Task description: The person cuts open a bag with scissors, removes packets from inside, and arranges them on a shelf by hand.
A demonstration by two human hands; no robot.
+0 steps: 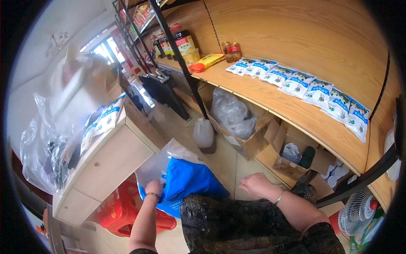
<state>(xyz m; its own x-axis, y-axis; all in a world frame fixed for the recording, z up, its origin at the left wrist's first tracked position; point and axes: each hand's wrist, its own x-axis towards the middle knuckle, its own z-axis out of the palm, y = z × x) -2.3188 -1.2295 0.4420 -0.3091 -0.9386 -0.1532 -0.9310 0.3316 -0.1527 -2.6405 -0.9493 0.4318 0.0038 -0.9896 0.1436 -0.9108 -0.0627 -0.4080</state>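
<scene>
A large blue and white plastic bag (190,178) stands on the floor in front of my knees, its top gaping. My left hand (154,187) is in the mouth of this bag against the pale inner side; its fingers are mostly hidden. My right hand (256,185) hovers over the floor to the right of the bag, fingers curled in, with nothing seen in them. On the wooden shelf (253,95), several white and blue packets (296,83) lie in an overlapping row. Similar packets (109,114) rest on the cabinet at left.
A red plastic stool (120,211) stands between cabinet (114,163) and bag. Beneath the shelf are a carton of clear plastic (241,144) and a smaller open carton (292,167). A plastic jug (204,133) stands by the black post. At lower right is a fan (359,211).
</scene>
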